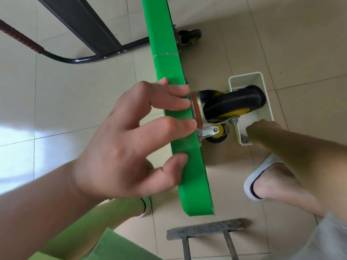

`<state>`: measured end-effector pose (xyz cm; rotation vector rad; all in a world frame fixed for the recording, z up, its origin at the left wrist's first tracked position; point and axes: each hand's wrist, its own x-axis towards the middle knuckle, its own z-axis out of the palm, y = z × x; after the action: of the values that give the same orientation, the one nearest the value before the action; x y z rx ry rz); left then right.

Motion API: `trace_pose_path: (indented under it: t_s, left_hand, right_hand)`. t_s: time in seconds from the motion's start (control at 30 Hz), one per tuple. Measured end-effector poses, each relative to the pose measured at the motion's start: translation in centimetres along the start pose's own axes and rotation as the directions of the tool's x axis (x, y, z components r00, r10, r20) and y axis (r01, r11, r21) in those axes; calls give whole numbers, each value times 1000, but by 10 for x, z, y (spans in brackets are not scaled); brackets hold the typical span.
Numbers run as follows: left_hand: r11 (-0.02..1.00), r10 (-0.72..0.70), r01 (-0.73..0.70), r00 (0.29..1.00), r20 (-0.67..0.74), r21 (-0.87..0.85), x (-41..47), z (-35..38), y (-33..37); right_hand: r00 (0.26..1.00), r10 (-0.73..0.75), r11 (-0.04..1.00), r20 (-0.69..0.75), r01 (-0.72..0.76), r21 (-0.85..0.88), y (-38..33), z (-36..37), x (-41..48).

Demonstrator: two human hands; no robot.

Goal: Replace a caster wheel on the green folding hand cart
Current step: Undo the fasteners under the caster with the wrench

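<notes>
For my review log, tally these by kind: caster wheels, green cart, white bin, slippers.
Caster wheels: 3
Green cart: 1
White bin: 1
Slippers: 2
Total: 7

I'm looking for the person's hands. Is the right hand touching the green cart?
No, the right hand reaches into the white basket, while the left hand rests on the green cart edge.
</notes>
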<state>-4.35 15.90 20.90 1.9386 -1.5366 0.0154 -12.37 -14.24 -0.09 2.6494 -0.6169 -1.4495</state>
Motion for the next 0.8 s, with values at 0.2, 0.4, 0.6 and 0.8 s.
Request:
trace_pose_path:
  t_s: [0.2,0.4,0.6,0.8]
  left_hand:
    - [1000,24,-24,1000,-8,-4,0,2,-5]
    - [1000,23,-23,1000,-1,-2,1,-1,-2]
    - [998,0,-1,1000,14,65,1,-4,2]
    - [995,7,-7,1000,-2,103,-1,-3,4]
  right_hand:
    - [989,-147,988,24,145,52,-12,-12,-16]
    - [956,-291,945,-47,295,144,-17,-41,-82]
    - [924,-364,853,-113,380,359,-16,-64,-151]
    - [923,-306,191,-232,299,935,-30,-53,-208]
